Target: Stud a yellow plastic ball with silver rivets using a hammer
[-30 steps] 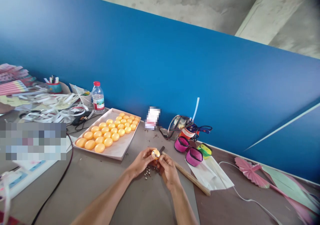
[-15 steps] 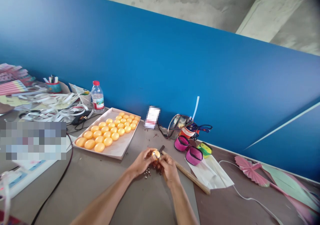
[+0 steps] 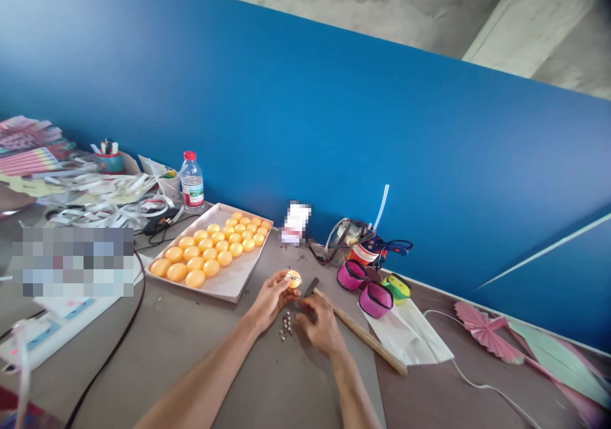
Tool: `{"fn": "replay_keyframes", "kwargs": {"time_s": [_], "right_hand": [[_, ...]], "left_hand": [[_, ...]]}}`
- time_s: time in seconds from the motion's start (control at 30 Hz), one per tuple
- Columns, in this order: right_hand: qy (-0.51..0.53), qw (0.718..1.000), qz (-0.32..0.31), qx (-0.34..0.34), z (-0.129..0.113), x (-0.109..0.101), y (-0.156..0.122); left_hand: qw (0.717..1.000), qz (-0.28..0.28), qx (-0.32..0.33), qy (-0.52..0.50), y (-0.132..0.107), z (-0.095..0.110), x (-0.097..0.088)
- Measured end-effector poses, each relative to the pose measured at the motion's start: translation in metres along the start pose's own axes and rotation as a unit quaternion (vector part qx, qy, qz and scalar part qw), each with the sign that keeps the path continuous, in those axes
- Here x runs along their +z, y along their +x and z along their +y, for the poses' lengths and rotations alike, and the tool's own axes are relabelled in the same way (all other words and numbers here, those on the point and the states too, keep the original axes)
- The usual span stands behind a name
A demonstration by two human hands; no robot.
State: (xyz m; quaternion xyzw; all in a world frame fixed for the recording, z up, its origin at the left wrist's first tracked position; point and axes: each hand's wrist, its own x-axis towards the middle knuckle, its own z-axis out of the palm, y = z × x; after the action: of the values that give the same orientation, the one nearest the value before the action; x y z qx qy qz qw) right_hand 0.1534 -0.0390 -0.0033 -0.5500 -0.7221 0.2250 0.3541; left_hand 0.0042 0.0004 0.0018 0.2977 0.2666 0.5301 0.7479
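My left hand (image 3: 271, 298) holds a small yellow half-shell (image 3: 293, 279) up in its fingertips, open side showing something inside. My right hand (image 3: 319, 326) is lowered to the table with fingers curled, beside a little pile of small metal beads (image 3: 286, 324); what it pinches, if anything, is hidden. A tray (image 3: 232, 284) to the left carries rows of yellow half-shells (image 3: 207, 254).
A wooden stick (image 3: 363, 339) lies right of my hands, with pink and yellow bands (image 3: 372, 296) and a white face mask (image 3: 415, 337) beyond. A water bottle (image 3: 192, 183), paper strips (image 3: 102, 200), a black cable (image 3: 117, 340) and pink paper fans (image 3: 482, 330) are spread along the blue wall.
My hands have parted. The left lifted the yellow shell slightly up and left; the right dropped away from it to the table near the beads.
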Motion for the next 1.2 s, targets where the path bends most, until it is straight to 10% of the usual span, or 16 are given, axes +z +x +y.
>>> {"fn": "replay_keyframes", "kwargs": {"time_s": [0.3,0.57,0.93,1.2], "right_hand": [[-0.095,0.995,-0.001,-0.024,-0.002,0.012,-0.002],[0.147,0.981,0.109,0.058,0.000,0.012,0.004],[0.516,0.835,0.103,0.164,-0.002,0.008,0.007],[0.497,0.850,0.110,0.137,-0.003,0.010,0.007]], "left_hand": [[1.000,-0.001,-0.006,-0.001,-0.002,0.000,0.003],[1.000,-0.012,-0.011,-0.024,-0.001,0.001,0.000],[0.997,-0.029,-0.050,-0.052,0.000,0.001,-0.001],[0.995,-0.065,-0.067,-0.034,-0.004,0.001,0.003]]}}
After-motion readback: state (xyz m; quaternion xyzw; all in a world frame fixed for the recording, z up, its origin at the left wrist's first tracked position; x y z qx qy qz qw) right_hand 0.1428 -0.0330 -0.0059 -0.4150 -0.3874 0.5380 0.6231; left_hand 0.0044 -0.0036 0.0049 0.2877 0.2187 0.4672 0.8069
